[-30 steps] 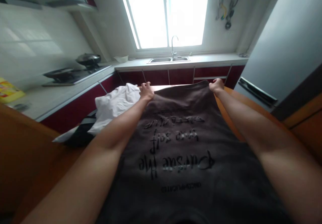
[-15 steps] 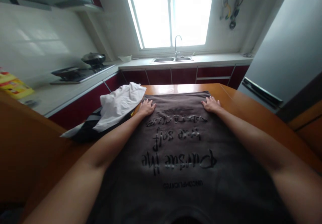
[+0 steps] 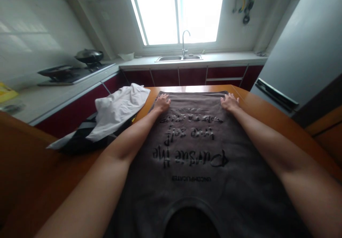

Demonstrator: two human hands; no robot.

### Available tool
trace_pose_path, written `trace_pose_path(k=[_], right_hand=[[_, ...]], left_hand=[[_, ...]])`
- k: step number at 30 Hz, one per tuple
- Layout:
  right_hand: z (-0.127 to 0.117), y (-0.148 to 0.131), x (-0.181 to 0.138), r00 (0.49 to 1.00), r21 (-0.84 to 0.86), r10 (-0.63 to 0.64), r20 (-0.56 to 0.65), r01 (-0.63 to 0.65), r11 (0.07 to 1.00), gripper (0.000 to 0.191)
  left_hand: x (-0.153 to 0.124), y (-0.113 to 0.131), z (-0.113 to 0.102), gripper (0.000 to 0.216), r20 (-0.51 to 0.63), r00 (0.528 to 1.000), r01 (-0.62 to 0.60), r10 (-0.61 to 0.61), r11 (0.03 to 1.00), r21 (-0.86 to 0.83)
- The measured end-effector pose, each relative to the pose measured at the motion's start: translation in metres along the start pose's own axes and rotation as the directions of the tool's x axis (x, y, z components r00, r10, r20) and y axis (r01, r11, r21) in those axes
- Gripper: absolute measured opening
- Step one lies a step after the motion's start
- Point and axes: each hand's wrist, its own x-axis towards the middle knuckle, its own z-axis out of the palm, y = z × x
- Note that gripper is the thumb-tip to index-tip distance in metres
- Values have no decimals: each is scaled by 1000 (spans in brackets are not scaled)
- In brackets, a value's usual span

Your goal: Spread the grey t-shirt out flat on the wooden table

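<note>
- Brown T-shirt (image 3: 192,141): soft matte knit, spread flat, front up, on the orange wooden table (image 3: 267,113). Round collar opening sits at the near edge, hem at the far edge. Raised dark script lettering across the chest, upside down from this view.
- Left hand (image 3: 162,103): palm down, fingers spread and flat on the shirt's far-left corner near the hem. Pressing, not gripping.
- Right hand (image 3: 229,102): same posture on the far-right corner, fingers splayed flat, nothing clamped.
- White garment (image 3: 120,109): crumpled, thin smooth fabric, lying just left of the shirt on top of a dark striped piece (image 3: 80,140) at the table's left edge.
- Background: glossy dark-red cabinets (image 3: 187,77), pale counter with steel sink (image 3: 177,57) and curved tap under a bright window, hob with black lidded pan (image 3: 89,56) at left, grey fridge (image 3: 299,52) at right.
</note>
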Motion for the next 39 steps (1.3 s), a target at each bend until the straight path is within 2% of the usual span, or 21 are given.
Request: trace_pose_path(k=[3, 6, 8, 11, 14, 17, 20, 23, 25, 27, 30, 33, 36, 39], right_hand=[[0, -4, -1, 996, -6, -55, 68, 56, 998, 65], [0, -14, -14, 997, 1, -46, -66, 46, 999, 65], [0, -27, -28, 988, 11, -97, -118, 99, 995, 65], [3, -49, -53, 979, 11, -201, -42, 201, 979, 67], [6, -66, -76, 981, 21, -181, 70, 180, 984, 72], [0, -75, -102, 978, 14, -206, 31, 206, 978, 70], [-16, -82, -146, 922, 15, -375, -96, 378, 926, 63], [-35, -86, -212, 819, 45, -566, -95, 572, 819, 56], [-44, -84, -264, 747, 76, -661, -74, 665, 743, 52], [-48, -79, -314, 704, 120, -708, -59, 709, 695, 52], [-44, -64, -377, 690, 160, -724, -6, 715, 680, 63], [-37, -49, -417, 713, 161, -700, 34, 688, 708, 62], [-35, -39, -437, 738, 163, -670, 82, 653, 739, 56], [-38, -34, -446, 714, 183, -684, 150, 660, 728, 58]], left_hand=[[-16, 17, -1, 53, 41, 996, -75, 73, 995, 63], [-37, 36, -4, 55, 35, 989, -147, 144, 985, 91], [-52, 48, -5, 57, 43, 977, -210, 207, 974, 81], [-71, 64, -3, 63, 156, 957, -253, 244, 967, 39], [-82, 74, -2, 65, 238, 947, -224, 217, 974, 4], [-90, 78, -17, 62, 161, 963, -212, 215, 977, -38], [-110, 75, -45, 58, 72, 949, -304, 308, 951, -61], [-155, 72, -76, 53, 95, 880, -458, 465, 885, -82], [-198, 75, -91, 47, 129, 838, -524, 530, 848, -80], [-246, 81, -100, 44, 165, 817, -544, 553, 833, -97], [-314, 91, -103, 46, 198, 804, -549, 561, 827, -118], [-362, 94, -97, 54, 236, 787, -558, 570, 821, -120], [-387, 90, -90, 56, 254, 801, -534, 542, 839, -105], [-400, 88, -88, 58, 293, 807, -508, 513, 856, -99]])
